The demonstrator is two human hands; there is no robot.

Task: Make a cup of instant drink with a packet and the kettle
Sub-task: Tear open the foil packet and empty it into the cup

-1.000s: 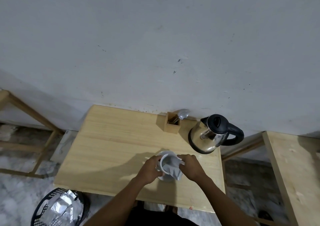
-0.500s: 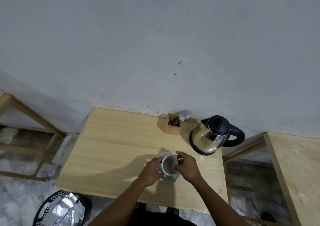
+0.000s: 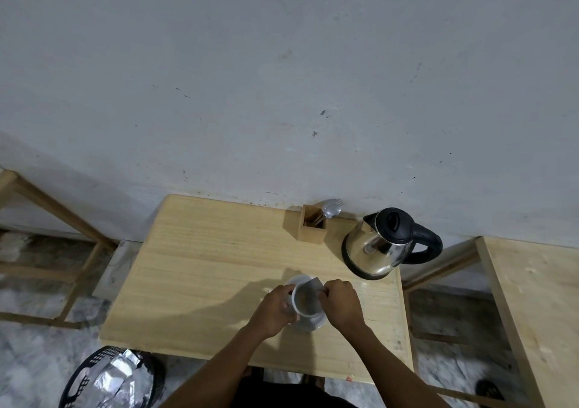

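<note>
A white cup [image 3: 307, 301] stands on a white saucer [image 3: 297, 280] near the front right of the wooden table [image 3: 203, 266]. My left hand [image 3: 275, 309] is wrapped around the cup's left side. My right hand [image 3: 341, 302] pinches a silvery packet [image 3: 314, 283] tipped over the cup's far rim. Brownish powder shows inside the cup. A steel kettle [image 3: 379, 248] with a black lid and handle stands at the back right of the table, apart from both hands.
A wooden holder [image 3: 310, 229] with a spoon and a fork sits against the wall beside the kettle. A black bin [image 3: 106, 379] with foil wrappers stands on the floor at the front left. A second wooden table [image 3: 539, 307] is at the right, a wooden frame [image 3: 47, 219] at the left.
The packet has swung up from hanging over the cup's near right side to tilt over its far rim. My right hand rose with it. My left hand stayed on the cup.
</note>
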